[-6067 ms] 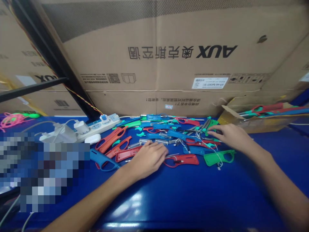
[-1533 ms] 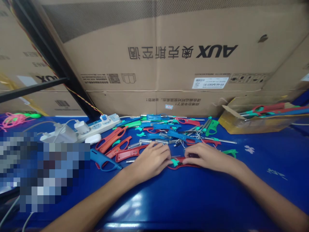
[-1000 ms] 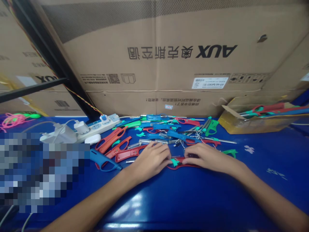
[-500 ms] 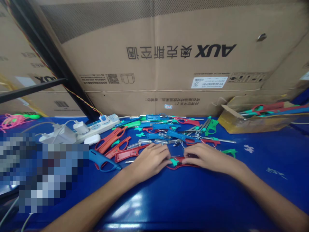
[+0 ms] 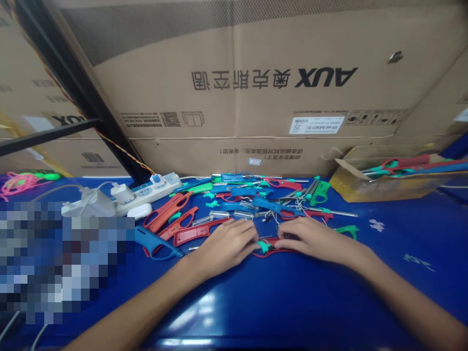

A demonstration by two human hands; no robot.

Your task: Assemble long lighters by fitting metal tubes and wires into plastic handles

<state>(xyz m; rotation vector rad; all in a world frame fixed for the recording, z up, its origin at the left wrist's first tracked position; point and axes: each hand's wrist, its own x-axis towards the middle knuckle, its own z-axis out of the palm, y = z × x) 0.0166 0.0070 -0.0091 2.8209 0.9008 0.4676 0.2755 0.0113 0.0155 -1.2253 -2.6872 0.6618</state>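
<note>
My left hand [image 5: 224, 243] and my right hand [image 5: 314, 238] lie close together on the blue table [image 5: 278, 302], both pressed with curled fingers onto one red plastic handle shell [image 5: 272, 250]. A small green trigger piece [image 5: 263, 245] sits on that shell between my fingertips. Behind my hands spreads a pile of red, blue and green handle shells [image 5: 252, 200] mixed with metal tubes and thin wires. A green shell [image 5: 347, 230] pokes out just right of my right hand.
A white power strip [image 5: 146, 192] with plugged adapters lies at the left rear. Large cardboard boxes [image 5: 256, 87] wall off the back. An open carton [image 5: 387, 178] at the right holds finished long pieces. A pixelated patch covers the left.
Since six seconds ago my right hand came back from the far pile to the red shell beside my left hand. Over the last second and a half both hands stay almost still.
</note>
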